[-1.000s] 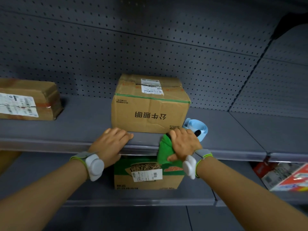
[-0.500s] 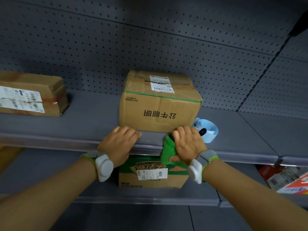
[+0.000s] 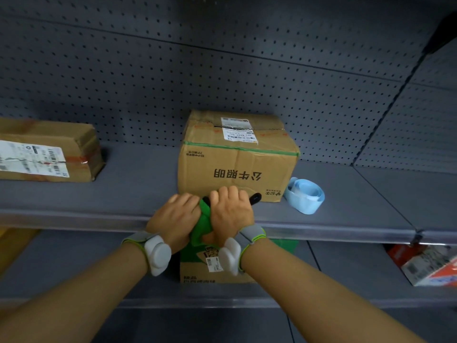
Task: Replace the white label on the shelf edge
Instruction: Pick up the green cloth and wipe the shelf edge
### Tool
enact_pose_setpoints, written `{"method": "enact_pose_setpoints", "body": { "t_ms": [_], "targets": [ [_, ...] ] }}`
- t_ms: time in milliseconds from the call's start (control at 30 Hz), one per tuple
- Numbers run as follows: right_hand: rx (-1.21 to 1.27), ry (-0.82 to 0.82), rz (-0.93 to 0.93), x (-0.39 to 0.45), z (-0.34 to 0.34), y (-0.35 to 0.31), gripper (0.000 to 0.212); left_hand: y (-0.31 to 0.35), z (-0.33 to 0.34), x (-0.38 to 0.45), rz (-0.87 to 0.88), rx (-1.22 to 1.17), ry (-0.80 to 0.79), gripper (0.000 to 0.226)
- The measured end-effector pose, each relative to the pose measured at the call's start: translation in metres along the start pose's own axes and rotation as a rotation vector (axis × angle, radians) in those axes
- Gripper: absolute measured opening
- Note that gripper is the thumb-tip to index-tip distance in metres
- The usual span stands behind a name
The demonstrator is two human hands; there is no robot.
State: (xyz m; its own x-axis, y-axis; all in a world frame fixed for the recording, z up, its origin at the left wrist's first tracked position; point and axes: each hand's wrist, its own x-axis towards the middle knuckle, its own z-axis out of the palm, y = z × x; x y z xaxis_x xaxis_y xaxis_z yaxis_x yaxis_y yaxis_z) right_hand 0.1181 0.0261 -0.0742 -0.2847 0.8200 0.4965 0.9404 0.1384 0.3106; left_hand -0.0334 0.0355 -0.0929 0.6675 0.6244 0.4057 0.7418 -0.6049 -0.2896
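The grey shelf [image 3: 138, 191] is holding two brown boxes, one big [image 3: 235, 159], one flat [image 3: 49, 151], and a blue roll [image 3: 305, 196].

a brown cardboard box [image 3: 237, 167] with upside-down printing stands in the middle of the upper board. a flatter carton [image 3: 49, 152] lies far to its left. a roll of light blue tape [image 3: 305, 196] lies just beside the box, on its right. below, a green-topped box [image 3: 212, 268] and a red package [image 3: 427, 266] stand well apart.

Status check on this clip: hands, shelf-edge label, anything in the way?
Left hand and right hand both clutch green cloth at shelf edge. White label not visible. Label roll unused beside cardboard box.
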Motion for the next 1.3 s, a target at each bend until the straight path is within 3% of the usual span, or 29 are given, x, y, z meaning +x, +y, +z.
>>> {"method": "enact_pose_setpoints", "body": {
  "t_ms": [167, 367, 700, 967, 1067, 1300],
  "targets": [
    [0.000, -0.045, 0.039, -0.003, 0.000, 0.014, 0.066, 0.000, -0.004, 0.000, -0.021, -0.073, 0.025, 0.033],
    [0.005, -0.189, 0.103, -0.019, -0.002, 0.053, 0.086, -0.001, -0.006, -0.001, -0.065, -0.125, -0.079, 0.072],
    [-0.029, -0.315, 0.175, -0.036, 0.000, 0.097, 0.096, 0.003, -0.010, -0.002, -0.073, -0.141, -0.075, 0.076],
    [-0.107, -0.285, 0.158, -0.049, -0.005, 0.122, 0.095, 0.004, -0.012, 0.000, -0.064, -0.099, -0.074, 0.072],
    [-0.143, -0.346, 0.165, -0.058, -0.012, 0.130, 0.093, 0.004, -0.015, 0.000, -0.048, -0.096, -0.068, 0.073],
    [0.042, -0.366, 0.109, -0.073, -0.039, 0.168, 0.069, 0.004, -0.027, 0.004, -0.052, -0.107, -0.235, 0.078]
  ]
}}
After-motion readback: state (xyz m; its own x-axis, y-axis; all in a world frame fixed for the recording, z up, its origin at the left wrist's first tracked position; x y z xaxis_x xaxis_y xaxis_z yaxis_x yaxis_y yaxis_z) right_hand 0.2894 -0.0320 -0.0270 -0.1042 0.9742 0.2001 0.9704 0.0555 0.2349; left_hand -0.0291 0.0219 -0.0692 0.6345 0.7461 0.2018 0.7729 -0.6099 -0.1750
